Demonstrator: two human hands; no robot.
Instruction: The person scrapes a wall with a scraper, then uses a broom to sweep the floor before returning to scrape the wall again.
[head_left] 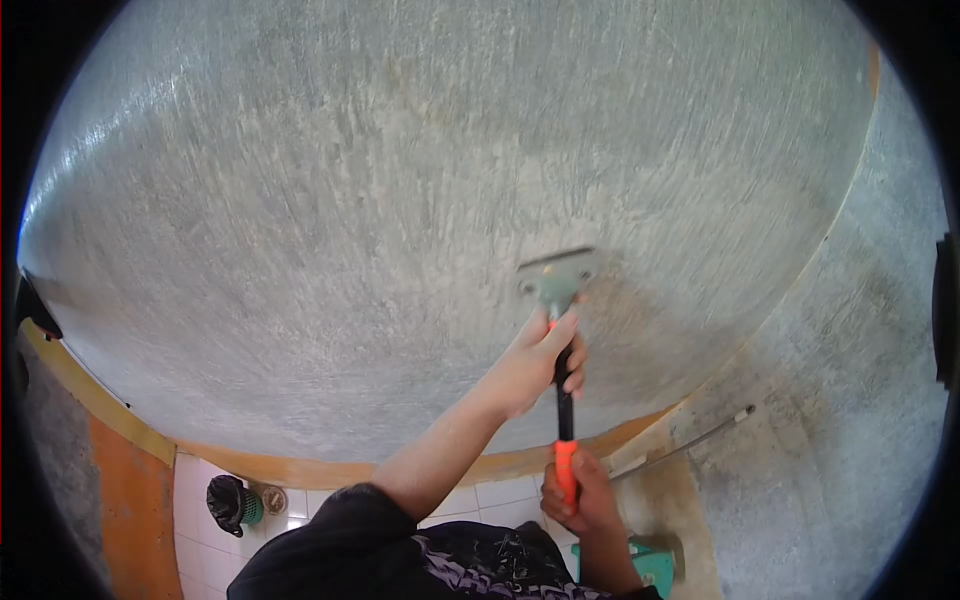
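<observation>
A long-handled scraper [566, 402] with a grey-green head, a wide dark blade, a black shaft and an orange grip stands almost upright in this view. Its blade overlaps the rough grey wall [330, 230], and the head is slightly blurred. Just below the head, my left hand [545, 360] is closed round the upper handle. Lower down, my right hand [585, 495] wraps the orange end grip. Pale streaks and scraped patches cover the wall about the blade, with a brownish patch right of it.
An orange-tan band runs along the wall's foot above white floor tiles [505, 491]. A green basket with a black bag [228, 503] stands at lower left beside a small round floor drain [273, 499]. Behind my right arm are a green plastic stool [655, 570] and a thin grey pipe [690, 440].
</observation>
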